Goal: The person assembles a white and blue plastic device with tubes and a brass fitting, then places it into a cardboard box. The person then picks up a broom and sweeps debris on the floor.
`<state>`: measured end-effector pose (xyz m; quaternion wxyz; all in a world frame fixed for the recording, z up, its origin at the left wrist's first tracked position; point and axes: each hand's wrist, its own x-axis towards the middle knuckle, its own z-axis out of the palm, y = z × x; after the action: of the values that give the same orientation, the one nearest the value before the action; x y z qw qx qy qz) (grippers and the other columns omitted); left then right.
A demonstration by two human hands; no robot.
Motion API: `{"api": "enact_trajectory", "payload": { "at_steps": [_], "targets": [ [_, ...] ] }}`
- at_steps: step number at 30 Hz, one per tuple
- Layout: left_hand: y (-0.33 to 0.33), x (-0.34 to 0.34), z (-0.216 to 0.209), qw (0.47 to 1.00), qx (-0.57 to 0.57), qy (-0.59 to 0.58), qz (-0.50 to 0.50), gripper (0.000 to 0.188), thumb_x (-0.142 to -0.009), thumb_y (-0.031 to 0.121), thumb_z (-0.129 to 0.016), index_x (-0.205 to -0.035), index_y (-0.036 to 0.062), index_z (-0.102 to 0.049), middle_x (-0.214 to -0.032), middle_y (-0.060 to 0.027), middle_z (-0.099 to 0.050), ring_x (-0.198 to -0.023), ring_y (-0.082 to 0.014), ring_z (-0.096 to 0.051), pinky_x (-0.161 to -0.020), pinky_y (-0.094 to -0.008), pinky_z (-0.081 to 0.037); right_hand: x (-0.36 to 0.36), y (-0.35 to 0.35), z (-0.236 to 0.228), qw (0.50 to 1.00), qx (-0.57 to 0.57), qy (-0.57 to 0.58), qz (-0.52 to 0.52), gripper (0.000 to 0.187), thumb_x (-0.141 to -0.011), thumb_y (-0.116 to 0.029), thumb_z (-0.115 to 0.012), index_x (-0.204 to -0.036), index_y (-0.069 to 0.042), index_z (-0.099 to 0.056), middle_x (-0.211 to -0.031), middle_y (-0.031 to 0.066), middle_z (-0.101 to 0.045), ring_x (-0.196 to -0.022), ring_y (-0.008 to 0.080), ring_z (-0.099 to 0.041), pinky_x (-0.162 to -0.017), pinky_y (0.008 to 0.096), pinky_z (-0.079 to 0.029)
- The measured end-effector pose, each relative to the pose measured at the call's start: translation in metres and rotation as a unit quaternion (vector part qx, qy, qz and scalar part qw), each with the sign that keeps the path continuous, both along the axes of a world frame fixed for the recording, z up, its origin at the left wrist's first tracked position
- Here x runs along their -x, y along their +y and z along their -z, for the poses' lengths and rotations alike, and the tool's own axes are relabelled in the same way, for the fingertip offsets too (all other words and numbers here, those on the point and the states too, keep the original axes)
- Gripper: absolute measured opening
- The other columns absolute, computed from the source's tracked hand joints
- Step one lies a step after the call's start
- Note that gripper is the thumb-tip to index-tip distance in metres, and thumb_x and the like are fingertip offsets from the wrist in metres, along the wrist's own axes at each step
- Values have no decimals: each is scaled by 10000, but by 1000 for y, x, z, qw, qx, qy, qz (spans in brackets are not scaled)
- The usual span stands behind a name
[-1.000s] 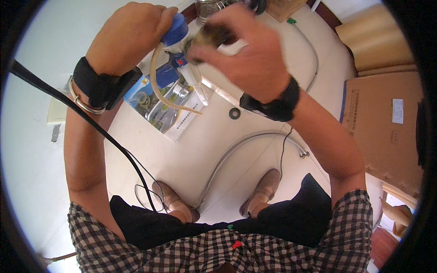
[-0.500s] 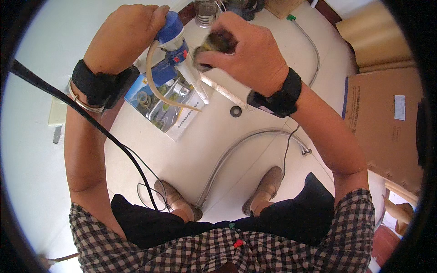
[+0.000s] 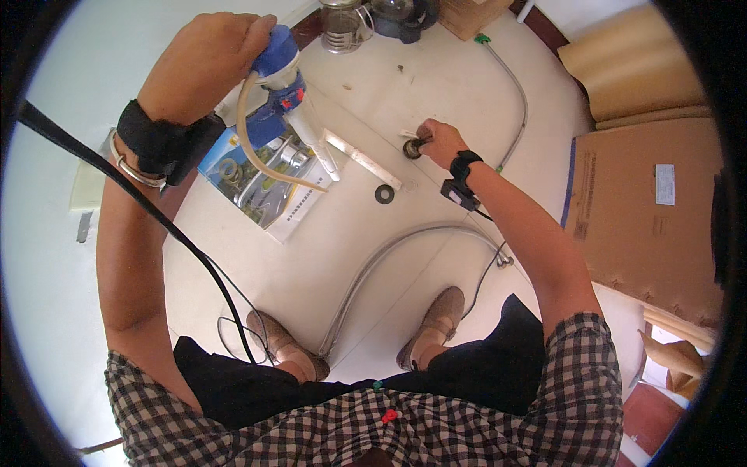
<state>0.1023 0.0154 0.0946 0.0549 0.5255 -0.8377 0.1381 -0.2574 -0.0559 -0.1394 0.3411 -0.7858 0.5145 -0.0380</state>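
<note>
Raised at the upper left, my left hand (image 3: 204,66) is closed around the top of a blue-and-white toilet fill valve (image 3: 308,138). The valve tilts, its white stem pointing down, and a thin beige tube (image 3: 259,162) curls from its head. My right hand (image 3: 445,145) reaches low over the floor, fingers pinched on a dark round fitting (image 3: 412,150) whose exact kind is unclear. A small white piece lies by those fingertips. Between the hands, a flat black rubber washer (image 3: 377,196) rests on the floor.
A printed picture box (image 3: 253,191) lies under the valve, beside a long pale strip (image 3: 366,161). A braided hose (image 3: 373,261) curves near my shoes; another hose (image 3: 520,93) lies farther right. Glass pots (image 3: 340,31) stand at the back, a large cardboard box (image 3: 622,226) right.
My right hand has moved from beside the valve down and right toward the floor with the dark fitting. My left hand still holds the valve, slightly farther left in view.
</note>
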Motion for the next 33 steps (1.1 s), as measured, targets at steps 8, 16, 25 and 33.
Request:
{"api": "enact_trajectory", "payload": {
  "at_steps": [8,16,25,33],
  "targets": [
    [3,10,-10,982,-112,136,-67,249,-970,172,-543,-1148,50,-667,-935,-165,-698,-796,-337,-678,-722,-341,-575,-46,8,-57,964,-40,-262,16,404,-782,-168,-739,-1123,-5,-594,-1040,145,-689,-957,260,-671,-840,359,-540],
    [0,24,-1,948,-64,309,-48,324,-944,270,-556,-1014,-9,-702,-833,-208,-688,-708,-335,-659,-690,-391,-530,-130,56,-43,972,-136,-159,-107,570,-784,-319,-761,-1178,28,-536,-1106,226,-648,-1034,341,-622,-902,420,-481],
    [11,-36,-3,750,-178,630,-93,376,-948,201,-574,-1292,49,-601,-1028,-100,-699,-719,-126,-630,-710,-242,-543,-77,52,-86,918,-107,-379,49,265,-922,-261,-652,-987,-16,-575,-750,16,-550,-641,99,-500,-588,274,-439],
    [21,-14,71,650,-339,676,-69,689,-873,384,-705,-1405,31,-445,-1307,-142,-566,-1138,-220,-582,-984,-360,-473,-73,64,-146,808,-280,-478,200,288,-998,-326,-565,-920,-50,-537,-656,-2,-511,-537,79,-475,-474,239,-399]
  ]
}}
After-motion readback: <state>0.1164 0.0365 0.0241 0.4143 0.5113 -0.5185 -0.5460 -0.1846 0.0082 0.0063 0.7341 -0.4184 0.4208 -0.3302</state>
